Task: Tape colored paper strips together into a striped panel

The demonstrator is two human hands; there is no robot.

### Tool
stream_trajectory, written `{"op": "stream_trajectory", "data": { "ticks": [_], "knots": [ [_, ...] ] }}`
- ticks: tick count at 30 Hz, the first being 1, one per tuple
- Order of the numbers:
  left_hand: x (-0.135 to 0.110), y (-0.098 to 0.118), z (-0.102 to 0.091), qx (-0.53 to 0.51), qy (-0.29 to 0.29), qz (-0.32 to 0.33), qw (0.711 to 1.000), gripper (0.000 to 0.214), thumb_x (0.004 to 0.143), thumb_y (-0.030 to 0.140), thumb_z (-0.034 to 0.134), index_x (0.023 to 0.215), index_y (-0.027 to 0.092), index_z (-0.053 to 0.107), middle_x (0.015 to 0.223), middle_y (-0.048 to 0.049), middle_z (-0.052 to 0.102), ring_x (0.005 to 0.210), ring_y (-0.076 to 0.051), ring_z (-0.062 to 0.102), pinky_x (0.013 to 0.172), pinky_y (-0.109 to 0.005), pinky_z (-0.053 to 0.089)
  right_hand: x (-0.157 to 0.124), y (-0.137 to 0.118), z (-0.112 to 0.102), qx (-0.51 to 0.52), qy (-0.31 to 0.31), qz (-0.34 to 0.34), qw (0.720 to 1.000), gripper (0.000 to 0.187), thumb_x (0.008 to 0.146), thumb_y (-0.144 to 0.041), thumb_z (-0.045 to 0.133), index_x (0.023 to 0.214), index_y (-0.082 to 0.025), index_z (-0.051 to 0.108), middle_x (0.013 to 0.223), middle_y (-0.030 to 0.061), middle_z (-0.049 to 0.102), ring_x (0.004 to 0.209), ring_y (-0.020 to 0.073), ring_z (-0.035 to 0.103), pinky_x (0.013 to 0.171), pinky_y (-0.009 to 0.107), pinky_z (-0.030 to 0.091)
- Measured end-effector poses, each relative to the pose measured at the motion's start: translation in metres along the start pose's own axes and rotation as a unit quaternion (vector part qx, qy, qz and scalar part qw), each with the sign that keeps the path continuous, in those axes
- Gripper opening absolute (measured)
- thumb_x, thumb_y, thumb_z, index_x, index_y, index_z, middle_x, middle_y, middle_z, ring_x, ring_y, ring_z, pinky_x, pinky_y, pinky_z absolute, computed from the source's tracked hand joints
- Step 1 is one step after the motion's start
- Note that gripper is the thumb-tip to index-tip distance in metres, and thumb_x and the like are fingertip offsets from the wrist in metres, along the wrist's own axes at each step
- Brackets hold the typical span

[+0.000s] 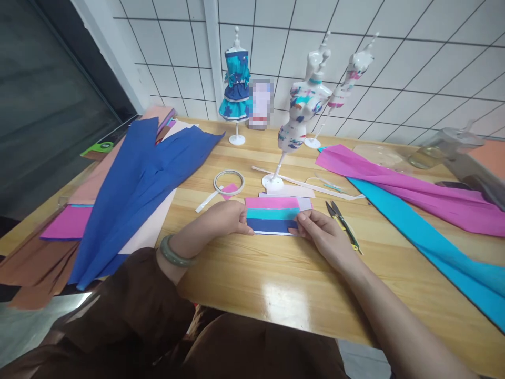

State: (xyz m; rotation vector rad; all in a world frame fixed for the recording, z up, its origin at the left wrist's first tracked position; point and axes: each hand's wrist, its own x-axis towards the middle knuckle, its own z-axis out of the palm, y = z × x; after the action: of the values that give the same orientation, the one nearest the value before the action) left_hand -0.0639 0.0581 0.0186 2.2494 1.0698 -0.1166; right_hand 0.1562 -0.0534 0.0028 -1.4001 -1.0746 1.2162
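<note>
Between my hands lies a layered strip of crepe paper (273, 215), banded pink, turquoise and dark blue, with a thin white line along its near edge. My left hand (231, 217) pinches its left end, a green bangle (173, 252) around that wrist. At the right end, my right hand (315, 226) grips the near corner between thumb and fingers. Just beyond the strip are pale paper pieces (292, 190). Thread snips (342, 223) with dark blades lie right of my right hand. A roll of tape (229, 182) rests behind my left hand.
Small mannequin stands (294, 118) rise at the back, one in a blue ruffled dress (236, 87). Large blue crepe paper (138, 184) spreads over other sheets at left. Magenta (410, 189) and turquoise paper (430, 242) cover the right side, near a clear jug (442, 147).
</note>
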Motion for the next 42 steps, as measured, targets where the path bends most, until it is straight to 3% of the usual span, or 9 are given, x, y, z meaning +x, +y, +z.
{"op": "stream_trajectory", "data": {
  "ticks": [5, 9, 14, 18, 21, 28, 31, 34, 42],
  "knots": [
    [-0.003, -0.004, -0.006, -0.023, -0.02, -0.009, 1.0, 0.033, 0.06, 0.049, 0.069, 0.061, 0.019, 0.054, 0.055, 0.0027, 0.056, 0.051, -0.012, 0.048, 0.045, -0.024, 0.025, -0.001, -0.002, 0.0, 0.002, 0.005, 0.005, 1.0, 0.03, 0.08, -0.045, 0.059, 0.066, -0.02, 0.051, 0.061, -0.0048, 0.04, 0.059, 0.0091, 0.04, 0.078, 0.03, 0.05],
    [-0.007, -0.003, -0.012, -0.103, -0.048, -0.002, 0.994, 0.031, 0.072, 0.049, 0.058, 0.064, 0.019, 0.052, 0.048, 0.0039, 0.05, 0.041, -0.01, 0.041, 0.043, -0.024, 0.027, -0.004, -0.002, 0.001, -0.057, 0.012, -0.023, 0.998, 0.03, 0.085, -0.044, 0.054, 0.067, -0.02, 0.05, 0.063, -0.0038, 0.042, 0.061, 0.0104, 0.044, 0.075, 0.029, 0.048],
    [-0.009, 0.0, -0.014, -0.115, 0.022, 0.004, 0.993, 0.038, 0.079, 0.047, 0.047, 0.054, 0.018, 0.045, 0.046, 0.0023, 0.049, 0.042, -0.01, 0.042, 0.045, -0.023, 0.03, -0.01, 0.0, 0.01, -0.215, -0.003, -0.127, 0.968, 0.022, 0.09, -0.036, 0.048, 0.076, -0.02, 0.054, 0.068, -0.0007, 0.05, 0.066, 0.0131, 0.05, 0.066, 0.027, 0.043],
    [-0.009, -0.001, -0.013, -0.102, 0.048, -0.012, 0.994, 0.04, 0.078, 0.046, 0.046, 0.05, 0.017, 0.047, 0.047, 0.0004, 0.05, 0.044, -0.01, 0.044, 0.047, -0.024, 0.031, -0.012, 0.0, 0.02, -0.337, -0.075, -0.265, 0.9, 0.012, 0.091, -0.024, 0.047, 0.087, -0.02, 0.057, 0.083, 0.0048, 0.059, 0.079, 0.016, 0.054, 0.071, 0.03, 0.044],
    [-0.01, 0.0, -0.013, -0.109, 0.048, -0.023, 0.993, 0.04, 0.078, 0.046, 0.044, 0.05, 0.017, 0.048, 0.047, -0.0005, 0.052, 0.044, -0.011, 0.045, 0.048, -0.025, 0.032, -0.011, 0.003, 0.024, -0.41, -0.091, -0.344, 0.84, 0.012, 0.09, -0.019, 0.048, 0.095, -0.019, 0.059, 0.091, 0.0079, 0.062, 0.084, 0.0184, 0.055, 0.075, 0.033, 0.046],
    [-0.011, 0.008, -0.014, -0.098, 0.043, -0.026, 0.994, 0.039, 0.077, 0.041, 0.045, 0.047, 0.017, 0.047, 0.047, -0.0013, 0.053, 0.048, -0.012, 0.048, 0.05, -0.025, 0.034, -0.01, 0.003, 0.026, -0.616, -0.083, -0.383, 0.683, 0.026, 0.091, -0.016, 0.042, 0.107, -0.011, 0.062, 0.097, 0.0154, 0.064, 0.088, 0.0265, 0.052, 0.073, 0.04, 0.043],
    [-0.011, 0.011, -0.014, -0.092, 0.048, -0.019, 0.994, 0.038, 0.077, 0.04, 0.044, 0.046, 0.017, 0.046, 0.047, -0.0014, 0.053, 0.048, -0.012, 0.049, 0.051, -0.025, 0.035, -0.01, 0.0, 0.029, -0.66, -0.088, -0.376, 0.644, 0.025, 0.089, -0.015, 0.043, 0.103, -0.009, 0.064, 0.094, 0.0156, 0.063, 0.083, 0.0269, 0.05, 0.072, 0.04, 0.041],
    [-0.012, 0.011, -0.015, -0.089, 0.043, -0.02, 0.995, 0.042, 0.078, 0.044, 0.044, 0.047, 0.017, 0.048, 0.047, -0.0018, 0.054, 0.046, -0.012, 0.05, 0.049, -0.025, 0.035, -0.01, 0.0, 0.029, -0.669, -0.091, -0.369, 0.639, 0.024, 0.089, -0.014, 0.044, 0.103, -0.007, 0.063, 0.092, 0.0151, 0.063, 0.082, 0.0263, 0.048, 0.072, 0.039, 0.041],
    [-0.01, 0.01, -0.012, -0.201, -0.088, -0.037, 0.975, 0.044, 0.08, 0.055, 0.043, 0.07, 0.014, 0.057, 0.055, -0.0039, 0.063, 0.043, -0.012, 0.054, 0.046, -0.023, 0.042, -0.002, 0.013, 0.019, -0.593, -0.059, -0.379, 0.708, 0.023, 0.092, -0.02, 0.042, 0.095, -0.013, 0.063, 0.087, 0.0115, 0.063, 0.081, 0.0222, 0.052, 0.071, 0.035, 0.043]
  ]
}}
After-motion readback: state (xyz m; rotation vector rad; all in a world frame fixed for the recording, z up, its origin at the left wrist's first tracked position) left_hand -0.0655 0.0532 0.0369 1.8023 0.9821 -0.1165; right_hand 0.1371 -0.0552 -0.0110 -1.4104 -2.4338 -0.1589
